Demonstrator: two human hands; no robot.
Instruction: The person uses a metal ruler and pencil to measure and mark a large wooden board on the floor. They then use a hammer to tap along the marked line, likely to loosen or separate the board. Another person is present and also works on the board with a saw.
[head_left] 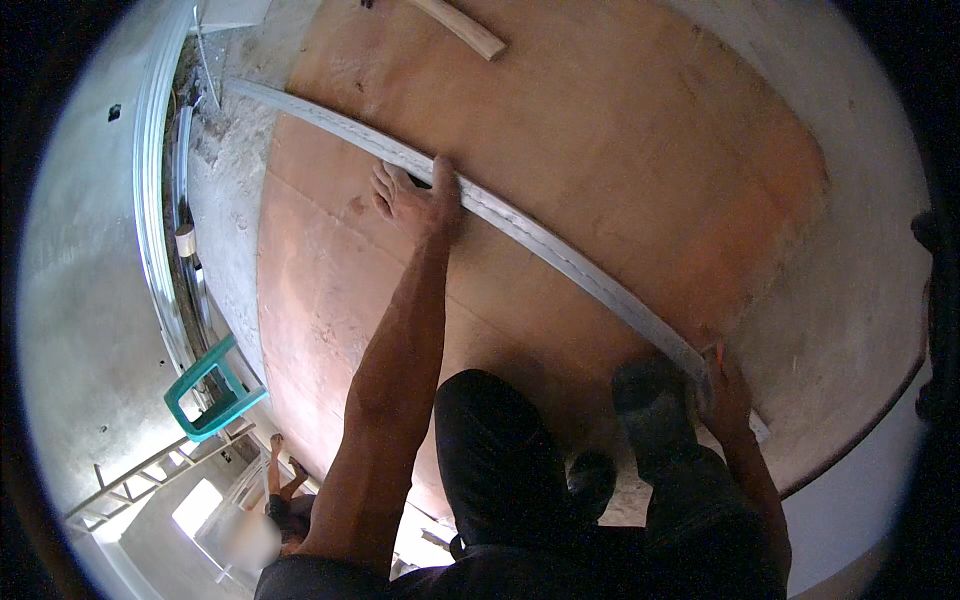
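A long, pale metal straightedge [550, 253] lies diagonally across a large plywood board [670, 150]. My left hand [415, 195] presses on it left of centre, thumb along the bar and fingers spread on the wood beside it. At the bar's near right end, my right hand [727, 395] is closed around a thin orange pencil-like object [720, 355] and touches the bar. My bent legs and dark shoe show at the bottom, close to the bar.
A wooden strip [465, 30] lies at the top. Along the left wall are long pale profiles [150, 220], a teal plastic stool [195, 428] and a ladder [140, 488]. Another person's arm [275, 460] shows at lower left. Bare concrete floor [850, 170] borders the board.
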